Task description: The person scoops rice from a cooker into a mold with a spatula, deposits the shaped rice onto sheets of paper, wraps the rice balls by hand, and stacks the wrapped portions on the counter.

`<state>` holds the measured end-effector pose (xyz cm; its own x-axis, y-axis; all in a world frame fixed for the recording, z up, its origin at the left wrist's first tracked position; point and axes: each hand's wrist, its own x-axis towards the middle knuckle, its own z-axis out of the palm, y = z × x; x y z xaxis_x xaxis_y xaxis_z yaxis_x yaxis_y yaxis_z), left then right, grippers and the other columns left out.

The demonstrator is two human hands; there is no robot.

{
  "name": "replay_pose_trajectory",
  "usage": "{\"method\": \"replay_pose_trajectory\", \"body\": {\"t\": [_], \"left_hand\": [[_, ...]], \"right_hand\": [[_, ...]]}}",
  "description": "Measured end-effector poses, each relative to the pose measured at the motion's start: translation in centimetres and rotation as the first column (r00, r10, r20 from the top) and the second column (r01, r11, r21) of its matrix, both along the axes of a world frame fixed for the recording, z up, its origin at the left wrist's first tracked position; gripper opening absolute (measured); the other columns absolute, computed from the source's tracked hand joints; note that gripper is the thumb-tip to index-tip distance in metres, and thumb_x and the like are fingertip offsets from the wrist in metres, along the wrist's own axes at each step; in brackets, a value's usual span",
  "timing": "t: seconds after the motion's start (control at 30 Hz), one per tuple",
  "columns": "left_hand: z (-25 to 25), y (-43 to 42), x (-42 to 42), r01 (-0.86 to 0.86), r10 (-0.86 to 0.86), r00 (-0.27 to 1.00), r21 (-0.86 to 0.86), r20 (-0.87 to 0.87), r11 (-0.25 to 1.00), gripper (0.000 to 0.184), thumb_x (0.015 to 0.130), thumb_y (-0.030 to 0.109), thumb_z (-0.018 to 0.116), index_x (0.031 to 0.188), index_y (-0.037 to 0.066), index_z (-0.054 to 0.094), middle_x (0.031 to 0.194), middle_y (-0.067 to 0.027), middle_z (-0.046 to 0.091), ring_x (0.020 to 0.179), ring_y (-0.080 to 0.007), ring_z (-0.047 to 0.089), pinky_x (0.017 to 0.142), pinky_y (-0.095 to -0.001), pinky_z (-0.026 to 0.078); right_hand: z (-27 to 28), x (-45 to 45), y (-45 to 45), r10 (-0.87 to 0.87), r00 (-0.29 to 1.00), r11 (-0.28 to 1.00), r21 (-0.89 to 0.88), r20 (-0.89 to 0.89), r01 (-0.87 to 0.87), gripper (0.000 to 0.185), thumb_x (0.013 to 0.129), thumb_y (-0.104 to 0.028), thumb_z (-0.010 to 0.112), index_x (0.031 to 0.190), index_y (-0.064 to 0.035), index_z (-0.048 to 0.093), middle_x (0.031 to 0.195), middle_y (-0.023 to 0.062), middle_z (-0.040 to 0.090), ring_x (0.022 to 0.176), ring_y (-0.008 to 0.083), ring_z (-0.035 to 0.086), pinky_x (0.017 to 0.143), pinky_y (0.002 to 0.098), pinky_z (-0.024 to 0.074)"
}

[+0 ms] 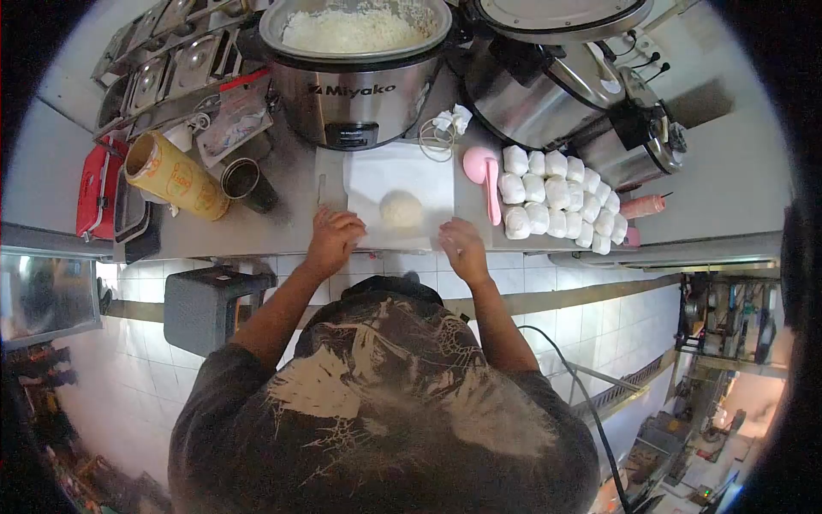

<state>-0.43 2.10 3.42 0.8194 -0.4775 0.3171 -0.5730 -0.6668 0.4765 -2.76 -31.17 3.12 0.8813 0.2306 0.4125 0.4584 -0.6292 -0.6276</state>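
Observation:
A rounded mound of rice point(401, 209) lies on a white paper sheet point(399, 164) at the counter's front edge. My left hand point(338, 236) is at the sheet's left front corner, its fingers bent together; whether they pinch the paper is too small to tell. At the right front corner is my right hand point(461, 243), fingers curled near the paper's edge. Neither hand touches the rice. Behind the sheet stands a Miyako rice cooker point(355, 107), open and holding white rice point(351, 31). A pink scoop point(488, 176) rests right of the paper.
Several white wrapped bundles point(556, 193) sit in rows at the right, beside a pink roll point(642, 206). Larger cookers point(548, 94) stand behind them. To the left are a yellow cylinder point(177, 177), a dark cup point(248, 185), a plastic bag point(235, 120) and a red case point(98, 193).

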Motion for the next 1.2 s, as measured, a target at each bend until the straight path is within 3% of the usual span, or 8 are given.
{"method": "replay_pose_trajectory", "body": {"t": [0.2,0.27,0.47,0.77,0.83,0.9,1.0,1.2], "left_hand": [[-3.9,-2.6,-0.5,-0.242,0.171,0.961,-0.361,-0.218,0.9,0.008,0.091,0.015,0.062,0.097,0.012,0.067,0.089,-0.012,0.069,0.09,-0.0332,0.066,0.089,-0.0553,0.043],[-2.9,-3.3,0.0,-0.518,0.409,0.826,-0.236,-0.388,0.822,0.01,0.095,0.022,0.059,0.097,0.012,0.063,0.081,-0.0134,0.068,0.077,-0.0371,0.067,0.079,-0.0524,0.047],[-2.8,-3.6,-0.3,-0.542,0.556,0.786,0.131,-0.269,0.83,0.015,0.096,0.028,0.057,0.102,0.015,0.061,0.082,-0.0114,0.07,0.073,-0.0376,0.067,0.072,-0.0525,0.046],[-1.9,-4.9,-1.5,-0.586,0.616,0.686,0.209,-0.386,0.783,0.021,0.094,0.029,0.056,0.092,0.012,0.066,0.094,-0.0121,0.071,0.089,-0.0366,0.068,0.077,-0.0585,0.045],[-2.7,-4.3,-1.2,-0.561,0.603,0.675,0.236,-0.426,0.794,0.02,0.093,0.029,0.056,0.093,0.011,0.066,0.095,-0.012,0.071,0.092,-0.0363,0.067,0.078,-0.0578,0.045],[-2.6,-3.9,-0.4,-0.532,0.587,0.664,0.26,-0.463,0.806,0.02,0.092,0.028,0.056,0.095,0.011,0.067,0.097,-0.012,0.07,0.094,-0.0361,0.067,0.079,-0.0571,0.045],[-2.1,-3.8,2.4,-0.551,0.608,0.672,0.263,-0.422,0.792,0.023,0.09,0.03,0.058,0.104,0.012,0.066,0.099,-0.0108,0.069,0.096,-0.0341,0.066,0.082,-0.0563,0.046],[-2.7,-4.3,11.3,-0.623,0.688,0.72,0.353,-0.091,0.699,0.035,0.09,0.031,0.058,0.119,0.012,0.061,0.128,-0.0148,0.054,0.118,-0.0359,0.053,0.092,-0.0583,0.044]], "right_hand": [[0.2,2.1,0.6,-0.037,0.946,0.948,0.287,-0.322,0.134,0.009,0.088,-0.01,0.07,0.092,-0.0031,0.067,0.094,0.0085,0.069,0.088,0.0208,0.063,0.082,0.0359,0.0508],[-0.2,3.7,0.7,-0.096,0.889,0.916,0.309,-0.448,0.255,0.01,0.089,-0.011,0.07,0.093,-0.003,0.067,0.088,0.0068,0.068,0.079,0.0171,0.062,0.074,0.0331,0.0518],[-2.4,7.3,0.2,-0.202,0.847,0.95,0.112,-0.491,0.292,0.019,0.085,-0.015,0.074,0.096,-0.002,0.064,0.068,0.0077,0.061,0.058,0.017,0.056,0.057,0.0343,0.0474],[-3.0,5.8,1.2,-0.349,0.925,0.934,0.026,-0.151,0.357,0.018,0.085,-0.016,0.069,0.092,-0.0012,0.064,0.093,0.0191,0.067,0.084,0.0361,0.065,0.074,0.0442,0.0507],[-0.6,3.6,1.8,-0.188,0.973,0.946,-0.24,0.137,0.217,0.021,0.084,-0.017,0.064,0.097,-0.0011,0.064,0.105,0.0187,0.066,0.099,0.0381,0.062,0.087,0.0488,0.0471],[1.5,2.7,3.1,0.093,0.926,0.814,-0.507,-0.366,-0.283,0.035,0.083,-0.018,0.062,0.114,-0.0014,0.063,0.118,0.0177,0.063,0.114,0.0384,0.056,0.1,0.0503,0.0418],[-2.2,1.7,3.8,0.304,0.953,0.873,-0.401,0.0,-0.278,0.045,0.083,-0.013,0.06,0.126,0.0001,0.058,0.133,0.0174,0.056,0.124,0.0374,0.051,0.108,0.0487,0.0369],[-1.1,1.5,4.2,0.253,0.966,0.867,-0.431,-0.046,-0.248,0.043,0.088,-0.013,0.057,0.129,0.0009,0.056,0.14,0.0178,0.051,0.132,0.0346,0.045,0.113,0.0442,0.0318]]}}
